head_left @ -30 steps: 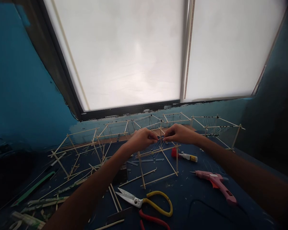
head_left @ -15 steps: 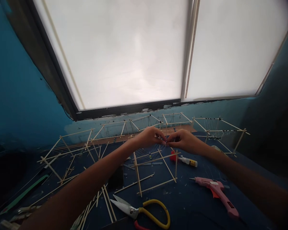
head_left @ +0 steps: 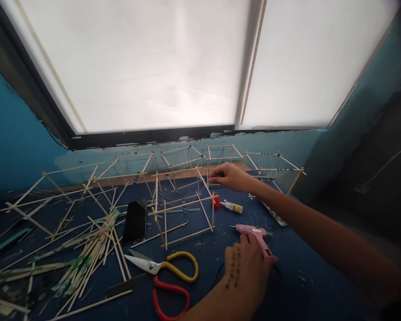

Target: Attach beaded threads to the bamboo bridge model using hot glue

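Note:
My left hand (head_left: 243,269), with dark writing on its back, is closed around the handle of the pink hot glue gun (head_left: 253,230), which lies on the table with its nozzle to the left. Beyond it, my right hand (head_left: 232,176) pinches at the upper right corner of a box-shaped stick frame (head_left: 183,206). Whatever lies between those fingertips is too small to make out. Fine clear threads stretch across this frame's top. Close by on the table is a small glue bottle (head_left: 233,207) with a red cap (head_left: 215,201).
Several more stick frames (head_left: 120,178) stand along the wall under the window. Scissors (head_left: 163,266) with yellow and red handles lie in front. Left of the frame are a black phone (head_left: 135,221) and a pile of loose sticks (head_left: 90,249). A green-handled tool (head_left: 6,245) lies far left.
My left hand has left the stick frame and come down to the glue gun, taking its handle. My right hand stays pinched at the frame. The view has shifted to the right and down.

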A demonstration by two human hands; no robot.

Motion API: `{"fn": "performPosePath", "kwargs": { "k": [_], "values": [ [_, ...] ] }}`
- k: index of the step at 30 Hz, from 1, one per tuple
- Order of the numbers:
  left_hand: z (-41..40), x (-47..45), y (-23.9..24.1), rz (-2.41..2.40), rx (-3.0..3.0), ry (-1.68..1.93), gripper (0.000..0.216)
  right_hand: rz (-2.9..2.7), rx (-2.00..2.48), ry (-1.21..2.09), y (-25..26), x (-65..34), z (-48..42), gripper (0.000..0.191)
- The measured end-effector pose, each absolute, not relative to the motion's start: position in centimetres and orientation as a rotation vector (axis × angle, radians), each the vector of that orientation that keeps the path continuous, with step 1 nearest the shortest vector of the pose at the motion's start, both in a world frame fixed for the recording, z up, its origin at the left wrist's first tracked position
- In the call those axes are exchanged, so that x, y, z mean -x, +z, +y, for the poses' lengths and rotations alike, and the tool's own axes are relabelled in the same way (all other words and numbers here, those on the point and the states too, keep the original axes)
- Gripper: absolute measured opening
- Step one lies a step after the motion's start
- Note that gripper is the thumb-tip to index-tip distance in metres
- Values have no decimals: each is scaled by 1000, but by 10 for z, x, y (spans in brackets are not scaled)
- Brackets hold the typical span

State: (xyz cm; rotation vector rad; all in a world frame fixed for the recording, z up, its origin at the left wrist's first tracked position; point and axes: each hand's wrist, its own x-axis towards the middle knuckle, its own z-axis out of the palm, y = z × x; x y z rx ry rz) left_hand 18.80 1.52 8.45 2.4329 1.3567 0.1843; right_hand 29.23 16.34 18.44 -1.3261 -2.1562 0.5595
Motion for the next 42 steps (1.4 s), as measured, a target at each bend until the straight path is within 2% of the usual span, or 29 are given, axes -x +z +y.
{"fn": "performPosePath", "kwargs": {
  "k": [4, 7, 10, 19, 22, 25, 28, 37, 42],
  "values": [
    [10, -214, 42, 1334, -2521, 298, 43, -2173, 1345, 460, 191, -292, 156, 21],
    [3, -213, 25, 1266, -2615, 347, 32, -2170, 1354, 415, 195, -292, 151, 19],
    [-2, -211, 18, 1225, -2676, 383, 24, -2159, 1361, 398, 199, -294, 149, 20],
    [-11, -220, 17, 1343, -2434, 431, 23, -2236, 1329, 372, 196, -303, 155, 22],
    [-9, -231, 21, 1552, -2286, 434, 41, -2267, 1324, 357, 194, -302, 156, 24],
    [0, -248, 28, 1790, -2124, 337, 77, -2286, 1316, 327, 194, -297, 158, 24],
    [3, -259, 34, 1815, -2066, 293, 87, -2316, 1317, 294, 198, -293, 161, 22],
    [-44, -225, 36, 1712, -2013, 342, 69, -2371, 1297, 333, 218, -289, 170, 11],
    [-76, -161, 37, 1543, -1896, 536, 59, -2347, 1247, 457, 214, -297, 164, 27]
  ]
}}
